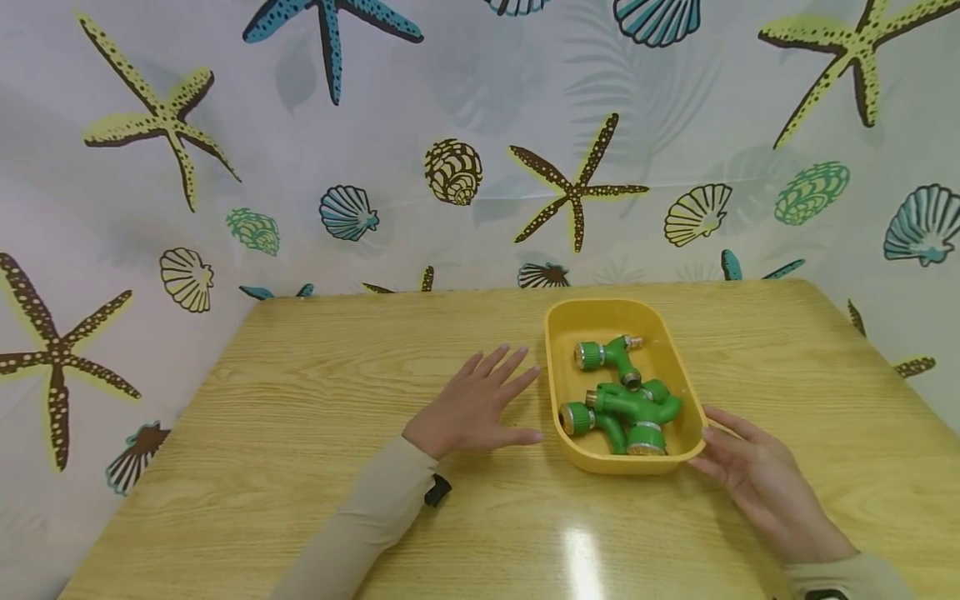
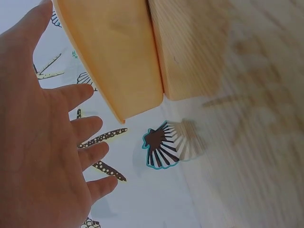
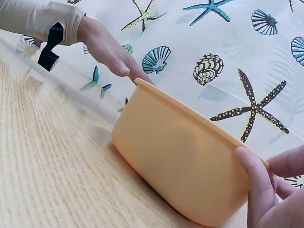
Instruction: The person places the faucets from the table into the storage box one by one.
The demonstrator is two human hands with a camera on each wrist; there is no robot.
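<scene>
A yellow plastic bin [image 1: 559,333] stands on the table with several green Y-shaped hose connectors [image 1: 637,407] lying in it. My right hand [image 1: 772,483] is at its near right corner. The thumb [image 3: 255,180] rests against the near wall and the fingers lie round the corner at the rim, gripping it. My left hand [image 1: 472,408] is left of the bin, palm down, fingers spread, holding nothing. In the left wrist view the left hand [image 2: 47,123] appears beside the bin's outer wall [image 2: 111,57]. The connectors are hidden in both wrist views.
The light wooden table [image 1: 315,400] extends left and right of the bin. A white cloth [image 1: 405,75] printed with starfish and shells hangs behind the table and along its sides. A small black device [image 3: 51,47] is strapped at the left wrist.
</scene>
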